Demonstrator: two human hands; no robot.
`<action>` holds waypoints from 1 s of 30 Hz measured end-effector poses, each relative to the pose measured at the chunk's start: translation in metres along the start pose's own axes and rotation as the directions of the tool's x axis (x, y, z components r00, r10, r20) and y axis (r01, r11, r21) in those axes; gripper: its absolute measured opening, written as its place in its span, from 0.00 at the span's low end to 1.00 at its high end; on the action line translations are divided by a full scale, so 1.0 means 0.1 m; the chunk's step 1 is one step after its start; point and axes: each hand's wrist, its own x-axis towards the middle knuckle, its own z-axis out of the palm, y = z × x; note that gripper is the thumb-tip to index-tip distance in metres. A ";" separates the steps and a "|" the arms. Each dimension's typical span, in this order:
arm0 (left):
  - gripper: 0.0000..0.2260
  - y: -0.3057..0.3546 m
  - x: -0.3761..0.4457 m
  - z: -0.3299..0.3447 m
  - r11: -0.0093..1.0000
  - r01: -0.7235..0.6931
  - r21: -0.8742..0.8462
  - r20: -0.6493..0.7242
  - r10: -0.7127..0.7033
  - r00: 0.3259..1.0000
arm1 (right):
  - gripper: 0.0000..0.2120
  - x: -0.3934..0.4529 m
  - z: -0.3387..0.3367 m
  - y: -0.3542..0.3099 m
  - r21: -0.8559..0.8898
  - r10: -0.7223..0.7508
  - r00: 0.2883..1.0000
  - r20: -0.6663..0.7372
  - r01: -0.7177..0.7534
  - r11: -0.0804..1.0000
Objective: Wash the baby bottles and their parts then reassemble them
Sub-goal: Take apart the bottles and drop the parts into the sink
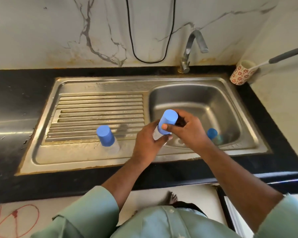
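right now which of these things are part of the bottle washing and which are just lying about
Job:
held bottle with blue cap
bottle on drainboard
bottle in basin
tap
brush in floral cup

Lying about:
black cable
red cord

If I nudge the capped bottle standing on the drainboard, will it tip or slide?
The bottle on the drainboard stands tall on a narrow base across ridges, so it probably tips easily. It looks empty and clear, so likely light. The steel drainboard may be wet, so it might slide.

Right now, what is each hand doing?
Left hand: grips the clear body of the baby bottle.
Right hand: fingers curled round that bottle's blue cap.
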 end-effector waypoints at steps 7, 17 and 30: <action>0.21 0.09 0.47 0.58 0.977 0.117 -0.181 -0.010 -0.121 0.993 | 0.07 0.42 -0.60 -0.01 0.209 -0.031 0.997 -0.066 0.044 0.977; 0.19 -0.04 1.09 1.22 0.973 0.185 -0.140 -0.096 -0.199 0.975 | 0.22 1.27 -1.64 0.72 0.103 0.301 0.937 -0.179 -0.287 0.953; 0.22 -0.58 1.66 1.72 0.937 0.321 0.136 0.081 -0.333 0.939 | 0.18 2.10 -2.08 2.16 -0.904 0.395 0.916 0.064 -0.115 0.412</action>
